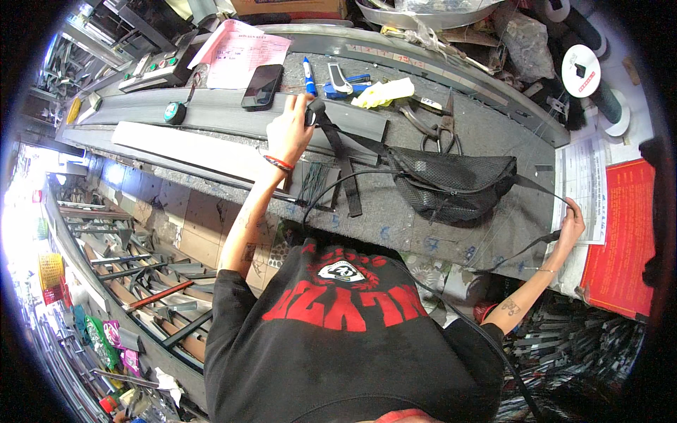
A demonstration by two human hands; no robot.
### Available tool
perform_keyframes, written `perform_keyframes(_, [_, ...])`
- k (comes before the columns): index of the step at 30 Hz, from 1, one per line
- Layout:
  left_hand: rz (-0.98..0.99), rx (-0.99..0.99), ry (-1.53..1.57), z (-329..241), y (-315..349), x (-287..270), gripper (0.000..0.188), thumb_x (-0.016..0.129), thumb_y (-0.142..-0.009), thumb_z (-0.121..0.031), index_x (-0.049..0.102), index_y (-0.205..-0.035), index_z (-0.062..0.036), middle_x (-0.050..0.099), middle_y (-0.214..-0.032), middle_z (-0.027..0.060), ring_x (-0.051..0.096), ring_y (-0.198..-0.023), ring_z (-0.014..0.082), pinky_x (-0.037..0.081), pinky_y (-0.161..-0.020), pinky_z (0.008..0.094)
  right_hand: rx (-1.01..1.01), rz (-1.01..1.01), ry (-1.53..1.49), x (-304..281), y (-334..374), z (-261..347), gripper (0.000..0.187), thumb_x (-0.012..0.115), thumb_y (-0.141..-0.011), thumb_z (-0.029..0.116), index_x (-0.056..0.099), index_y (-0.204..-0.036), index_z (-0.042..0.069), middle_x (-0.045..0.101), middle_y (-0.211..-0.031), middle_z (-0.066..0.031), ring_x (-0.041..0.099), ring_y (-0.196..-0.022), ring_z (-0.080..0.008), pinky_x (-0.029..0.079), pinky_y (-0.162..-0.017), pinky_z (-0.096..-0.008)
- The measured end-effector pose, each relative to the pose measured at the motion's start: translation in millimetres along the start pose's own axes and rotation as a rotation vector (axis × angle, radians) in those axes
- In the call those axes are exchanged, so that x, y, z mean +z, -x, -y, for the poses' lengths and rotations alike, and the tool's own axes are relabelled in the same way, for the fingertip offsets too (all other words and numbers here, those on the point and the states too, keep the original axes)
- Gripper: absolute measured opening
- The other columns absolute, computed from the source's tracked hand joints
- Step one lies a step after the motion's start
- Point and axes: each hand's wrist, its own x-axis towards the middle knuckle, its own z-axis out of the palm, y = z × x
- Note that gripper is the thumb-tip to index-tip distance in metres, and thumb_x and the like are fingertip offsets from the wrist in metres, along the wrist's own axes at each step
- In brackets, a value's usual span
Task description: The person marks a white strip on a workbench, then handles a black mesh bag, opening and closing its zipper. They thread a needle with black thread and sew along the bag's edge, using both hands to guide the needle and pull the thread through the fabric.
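A black mesh waist bag [451, 187] lies on the grey workbench [508, 134], in front of me. Its straps run out to both sides. My left hand [288, 130] is closed on the black buckle [314, 111] at the left strap's end, and a loose tail of strap hangs below it. On the right, my right hand [572, 224] pinches the other strap [539, 189], whose free end trails toward the bench's front edge. A black cable [331, 189] curves from the bag toward my body.
Behind the bag lie pliers [419, 120], scissors [443, 134], a yellow cloth [384, 93], a stapler [345, 88] and a blue marker [309, 76]. Farther left are a phone [262, 87], pink papers [240, 49], a tape measure [175, 111] and a long white strip [190, 144]. A spool [596, 88] stands right.
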Motion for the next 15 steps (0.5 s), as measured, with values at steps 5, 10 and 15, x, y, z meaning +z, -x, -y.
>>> perform_keyframes(5, [0.227,-0.041,-0.006,11,3,-11,0.043,0.067,-0.077,-0.021,0.056,-0.117,-0.0088,0.065,-0.092,0.0196,0.063,-0.087,0.0377,0.049,-0.072,0.0429,0.039,0.239,0.106,-13,-3,-2,0.025,0.048,-0.089,0.001,0.064,-0.109,0.003,0.056,-0.076,0.0019,0.039,-0.056,-0.0042,0.033,-0.052,-0.0195])
perform_keyframes(10, [0.309,-0.042,0.005,11,-5,-26,0.032,0.07,-0.074,-0.02,0.061,-0.104,-0.0142,0.068,-0.088,0.0109,0.065,-0.08,0.0314,0.049,-0.067,0.0381,-0.267,0.066,0.327,-4,-7,27,0.024,0.052,-0.09,0.01,0.064,-0.11,0.004,0.059,-0.079,-0.0065,0.055,-0.071,-0.0162,0.044,-0.068,-0.0286])
perform_keyframes(15, [0.358,0.105,0.012,6,-8,-31,0.03,0.069,-0.073,-0.023,0.064,-0.101,-0.0109,0.066,-0.089,0.0138,0.064,-0.084,0.0321,0.05,-0.072,0.0394,0.049,0.088,0.811,10,-26,58,0.034,0.055,-0.089,0.031,0.064,-0.112,0.007,0.066,-0.094,-0.023,0.061,-0.095,-0.0393,0.046,-0.08,-0.0427])
